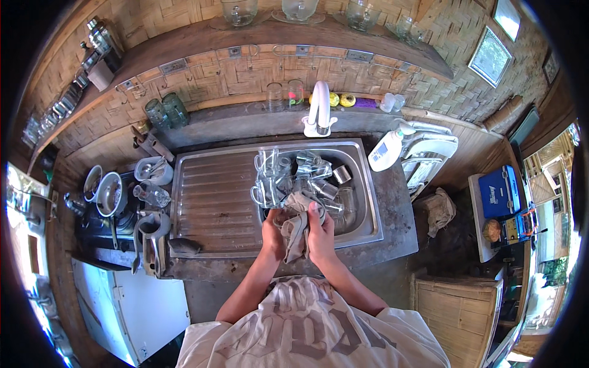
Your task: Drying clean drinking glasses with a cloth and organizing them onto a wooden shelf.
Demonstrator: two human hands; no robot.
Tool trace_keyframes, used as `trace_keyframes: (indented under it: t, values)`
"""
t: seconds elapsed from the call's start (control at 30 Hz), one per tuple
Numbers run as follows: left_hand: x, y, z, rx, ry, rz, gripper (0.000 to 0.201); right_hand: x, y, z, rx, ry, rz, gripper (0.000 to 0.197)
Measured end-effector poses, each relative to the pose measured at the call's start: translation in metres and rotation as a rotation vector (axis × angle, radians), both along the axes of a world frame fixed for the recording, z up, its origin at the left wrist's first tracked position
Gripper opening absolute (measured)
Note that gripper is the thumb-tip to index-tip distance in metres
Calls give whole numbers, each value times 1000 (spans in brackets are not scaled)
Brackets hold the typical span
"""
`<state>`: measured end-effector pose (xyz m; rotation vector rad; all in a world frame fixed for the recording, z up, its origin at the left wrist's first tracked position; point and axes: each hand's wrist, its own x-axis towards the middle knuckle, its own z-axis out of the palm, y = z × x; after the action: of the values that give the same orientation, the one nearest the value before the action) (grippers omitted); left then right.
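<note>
Steel sink (368, 202), glass mugs (288, 178), grey cloth (296, 224)

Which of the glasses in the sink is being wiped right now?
The glass at the basin's front edge, wrapped in the grey cloth between both hands; the others lie untouched.

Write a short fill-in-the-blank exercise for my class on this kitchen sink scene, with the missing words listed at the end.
1. Both hands, left hand and right hand, grip a grey ____ over the sink.
2. The sink basin is piled with clear ____ mugs.
3. The white tap stands ____ the basin.
4. The ribbed draining board lies on the basin's ____ side.

Missing words: cloth; glass; behind; left
</note>
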<state>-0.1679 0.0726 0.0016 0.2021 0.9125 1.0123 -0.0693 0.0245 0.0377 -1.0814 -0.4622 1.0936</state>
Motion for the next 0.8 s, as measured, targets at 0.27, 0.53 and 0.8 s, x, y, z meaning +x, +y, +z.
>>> trace_keyframes:
  t: [0.27, 0.53, 0.8]
  values:
    - [-3, -3, 25, 36, 469, 120, 35, 12, 0, 1, -91, 287, 226, 52]
    - [-12, 2, 7, 524, 630, 170, 43, 7, -9, 0, -110, -38, 167, 48]
    - [-19, 9, 14, 583, 776, 204, 44, -4, -15, 8, 363, -1011, 147, 27]
